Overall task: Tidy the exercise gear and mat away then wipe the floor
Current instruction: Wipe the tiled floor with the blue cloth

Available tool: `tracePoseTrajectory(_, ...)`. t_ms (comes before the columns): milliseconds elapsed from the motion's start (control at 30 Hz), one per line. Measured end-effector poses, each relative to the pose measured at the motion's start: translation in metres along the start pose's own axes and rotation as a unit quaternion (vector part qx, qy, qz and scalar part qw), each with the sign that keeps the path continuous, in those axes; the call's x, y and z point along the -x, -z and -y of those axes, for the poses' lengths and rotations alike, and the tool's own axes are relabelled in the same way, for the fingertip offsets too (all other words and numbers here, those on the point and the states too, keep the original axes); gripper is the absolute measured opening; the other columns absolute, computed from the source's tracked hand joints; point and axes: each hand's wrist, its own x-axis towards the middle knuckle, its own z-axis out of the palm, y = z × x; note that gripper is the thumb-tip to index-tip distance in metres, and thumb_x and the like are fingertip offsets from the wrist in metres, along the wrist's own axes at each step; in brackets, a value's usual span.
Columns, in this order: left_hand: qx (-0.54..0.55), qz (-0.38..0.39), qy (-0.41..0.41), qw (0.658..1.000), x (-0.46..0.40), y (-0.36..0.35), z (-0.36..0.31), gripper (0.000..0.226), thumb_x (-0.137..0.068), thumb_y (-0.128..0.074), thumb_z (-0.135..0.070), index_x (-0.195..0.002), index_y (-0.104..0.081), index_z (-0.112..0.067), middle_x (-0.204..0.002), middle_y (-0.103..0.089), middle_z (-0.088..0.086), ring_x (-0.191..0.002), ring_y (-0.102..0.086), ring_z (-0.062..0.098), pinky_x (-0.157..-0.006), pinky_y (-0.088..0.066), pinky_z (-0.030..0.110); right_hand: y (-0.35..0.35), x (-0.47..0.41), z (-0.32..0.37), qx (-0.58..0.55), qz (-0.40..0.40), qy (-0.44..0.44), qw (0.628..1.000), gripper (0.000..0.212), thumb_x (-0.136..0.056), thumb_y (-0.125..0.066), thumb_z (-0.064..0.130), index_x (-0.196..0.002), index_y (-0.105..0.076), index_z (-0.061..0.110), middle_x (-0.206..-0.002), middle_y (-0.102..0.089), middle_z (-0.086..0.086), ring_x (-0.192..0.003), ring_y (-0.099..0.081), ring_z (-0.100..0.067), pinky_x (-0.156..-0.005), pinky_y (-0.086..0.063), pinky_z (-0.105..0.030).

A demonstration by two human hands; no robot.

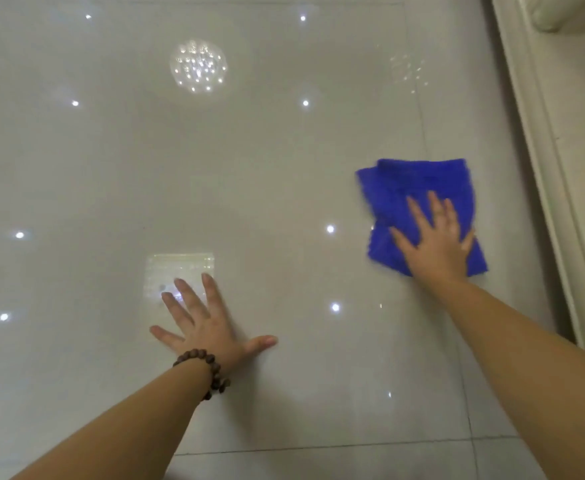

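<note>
1. Flat and spread, the right hand (pixel 436 237) presses on the blue cloth (pixel 419 195), gripping nothing.
2. Left hand (pixel 208 327) lies splayed, empty, on the glossy floor (pixel 284 161).
3. Cloth lies near the pale baseboard (pixel 540 161).

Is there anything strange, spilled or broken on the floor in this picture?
Nothing stands out. The glossy floor shows only reflected lights, no spill or crack. The right hand presses flat on a rumpled blue cloth; the left hand rests flat on the bare tile.
</note>
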Motion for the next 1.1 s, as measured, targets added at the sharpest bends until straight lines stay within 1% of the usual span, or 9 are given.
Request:
tracePoseTrajectory(200,-0.019,-0.010,0.009,1.000,-0.002,-0.004,-0.001,0.151,-0.040,-0.046,-0.099,-0.126,0.053,-0.024,-0.143,0.047,0.016,-0.134,0.038,0.042,-0.107,0.003,0.071,-0.004,-0.004,0.069,-0.117,-0.040,-0.247,0.961,0.065,-0.090,-0.034,0.062,-0.148,-0.019,0.039,-0.160,-0.007,0.003,-0.146,-0.001,-0.024,-0.110,-0.005,-0.063)
tracePoseTrajectory(300,-0.025,-0.007,0.012,1.000,0.000,-0.003,-0.002,0.151,-0.042,-0.048,-0.098,-0.128,0.052,-0.024,-0.143,0.047,0.017,-0.135,0.037,0.042,-0.108,0.002,0.071,-0.039,0.066,0.167,-0.046,-0.035,0.091,0.994,0.063,-0.084,-0.035,0.061,-0.144,-0.032,0.040,-0.156,-0.024,0.002,-0.144,-0.017,-0.025,-0.108,-0.015,-0.062)
tracePoseTrajectory(367,-0.036,-0.005,0.014,0.999,-0.001,-0.003,-0.002,0.149,-0.043,-0.044,-0.099,-0.138,0.041,-0.022,-0.144,0.045,0.018,-0.136,0.035,0.043,-0.108,0.001,0.070,-0.048,0.096,0.182,0.016,0.011,0.306,0.952,0.063,-0.081,-0.033,0.062,-0.140,-0.038,0.042,-0.152,-0.033,0.004,-0.141,-0.027,-0.023,-0.108,-0.023,-0.061)
tracePoseTrajectory(433,-0.026,-0.001,0.005,1.000,-0.001,-0.002,0.001,0.152,-0.040,-0.045,-0.100,-0.136,0.043,-0.022,-0.143,0.047,0.017,-0.134,0.037,0.042,-0.108,0.002,0.071,-0.041,0.084,0.147,0.017,0.001,0.333,0.943,0.062,-0.081,-0.036,0.061,-0.139,-0.039,0.043,-0.151,-0.035,0.005,-0.140,-0.030,-0.020,-0.107,-0.027,-0.059)
tracePoseTrajectory(600,-0.010,-0.002,-0.010,1.000,-0.002,-0.003,0.006,0.156,-0.034,-0.050,-0.099,-0.122,0.056,-0.025,-0.139,0.052,0.014,-0.131,0.042,0.040,-0.105,0.006,0.072,-0.006,0.042,-0.011,-0.033,-0.036,-0.074,0.996,0.068,-0.084,-0.034,0.064,-0.146,-0.029,0.037,-0.158,-0.018,0.004,-0.145,-0.012,-0.019,-0.110,-0.014,-0.062)
tracePoseTrajectory(733,-0.009,-0.005,-0.016,1.000,-0.002,-0.004,0.007,0.156,-0.036,-0.052,-0.097,-0.126,0.052,-0.025,-0.142,0.050,0.014,-0.132,0.041,0.041,-0.104,0.008,0.071,-0.009,0.040,0.027,-0.092,-0.051,-0.245,0.964,0.064,-0.091,-0.037,0.060,-0.148,-0.024,0.034,-0.159,-0.012,0.001,-0.146,-0.006,-0.023,-0.110,-0.009,-0.065)
tracePoseTrajectory(933,0.010,-0.020,-0.058,0.998,0.005,-0.002,0.015,0.149,-0.050,-0.061,-0.088,-0.139,0.040,-0.025,-0.147,0.044,0.012,-0.137,0.036,0.036,-0.107,0.007,0.069,-0.060,0.125,0.161,0.009,-0.061,0.140,0.988,0.062,-0.084,-0.035,0.063,-0.141,-0.037,0.040,-0.152,-0.033,0.002,-0.141,-0.027,-0.024,-0.104,-0.025,-0.061)
tracePoseTrajectory(1033,0.047,-0.077,-0.081,0.993,0.015,-0.007,0.032,0.142,-0.056,-0.062,-0.084,-0.143,0.034,-0.026,-0.152,0.036,0.009,-0.141,0.032,0.030,-0.112,0.003,0.065,-0.051,0.123,0.126,0.047,-0.022,0.274,0.960,0.061,-0.085,-0.032,0.065,-0.142,-0.032,0.044,-0.153,-0.031,0.006,-0.141,-0.026,-0.020,-0.106,-0.028,-0.060)
tracePoseTrajectory(1100,0.030,-0.108,-0.073,0.991,0.029,-0.019,0.043,0.140,-0.056,-0.053,-0.089,-0.141,0.036,-0.025,-0.151,0.037,0.010,-0.140,0.033,0.030,-0.112,0.004,0.064,-0.041,0.115,0.066,0.046,-0.029,0.242,0.969,0.061,-0.085,-0.033,0.065,-0.142,-0.031,0.044,-0.154,-0.030,0.007,-0.142,-0.024,-0.018,-0.106,-0.026,-0.059)
